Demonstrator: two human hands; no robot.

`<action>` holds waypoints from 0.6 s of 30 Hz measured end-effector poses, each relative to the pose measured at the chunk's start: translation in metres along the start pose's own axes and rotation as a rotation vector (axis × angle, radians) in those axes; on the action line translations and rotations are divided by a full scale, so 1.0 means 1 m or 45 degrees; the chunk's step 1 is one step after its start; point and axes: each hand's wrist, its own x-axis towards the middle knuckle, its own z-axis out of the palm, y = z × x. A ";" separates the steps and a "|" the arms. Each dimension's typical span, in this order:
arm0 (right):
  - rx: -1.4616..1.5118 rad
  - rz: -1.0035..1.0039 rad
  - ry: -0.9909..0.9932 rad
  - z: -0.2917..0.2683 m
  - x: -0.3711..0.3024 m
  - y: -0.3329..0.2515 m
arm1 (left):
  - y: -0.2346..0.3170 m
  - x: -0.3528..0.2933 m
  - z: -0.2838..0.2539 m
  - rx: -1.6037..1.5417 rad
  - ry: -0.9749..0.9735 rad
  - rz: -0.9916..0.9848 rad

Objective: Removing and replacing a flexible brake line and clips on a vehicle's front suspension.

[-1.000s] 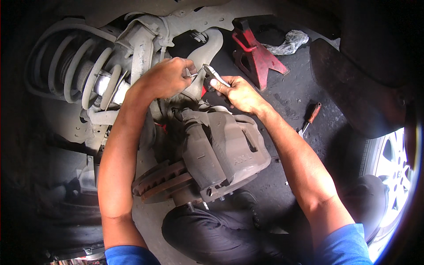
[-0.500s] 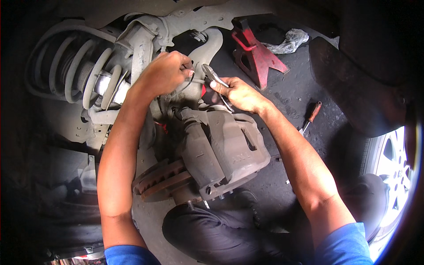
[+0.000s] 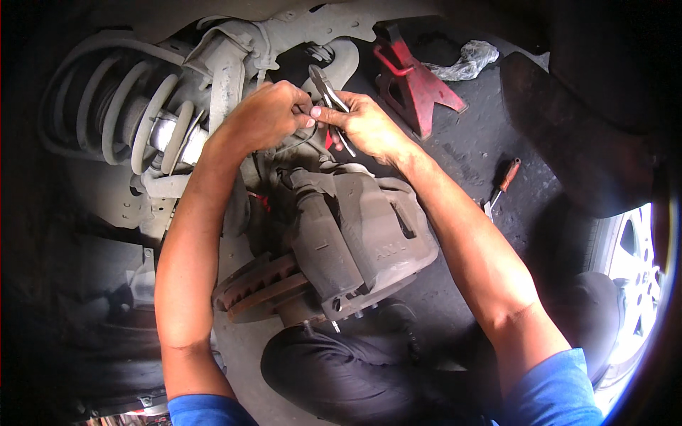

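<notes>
My left hand (image 3: 272,113) is closed in a pinch on a thin dark cable (image 3: 298,147), part of which curves down below the fingers. Right beside it, my right hand (image 3: 366,129) grips a pair of pliers (image 3: 321,82), the metal jaws pointing up and away and the handles crossing the palm. My right thumb nearly meets the left fingertips. Both hands are above and behind a grey brake caliper (image 3: 362,238), which sits over a rusty brake disc (image 3: 259,287). Fingers hide the pinched end of the cable.
A coil spring (image 3: 117,113) around a strut stands at the left. Beyond my right hand is a red jack stand (image 3: 419,89), with crumpled clear plastic (image 3: 472,60) behind it. A screwdriver (image 3: 509,176) lies on the floor; a wheel (image 3: 629,273) is at the right edge.
My right hand has moved left with the pliers, closing the gap to my left hand. The left hand has stayed nearly in place, still pinching the cable.
</notes>
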 end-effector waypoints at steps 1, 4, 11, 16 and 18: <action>-0.026 0.076 0.031 0.000 0.000 -0.001 | 0.001 -0.001 0.000 -0.006 0.008 0.023; 0.337 0.167 0.073 0.002 0.000 -0.001 | 0.002 -0.004 -0.001 -0.042 0.045 -0.006; 0.219 0.310 0.161 0.006 0.002 -0.004 | 0.001 -0.001 0.001 0.048 -0.008 0.114; 0.171 0.331 0.198 0.006 0.003 -0.004 | -0.001 0.001 0.006 0.063 0.016 0.186; 0.194 0.323 0.205 0.006 0.004 -0.001 | -0.003 0.002 0.006 0.098 -0.037 0.154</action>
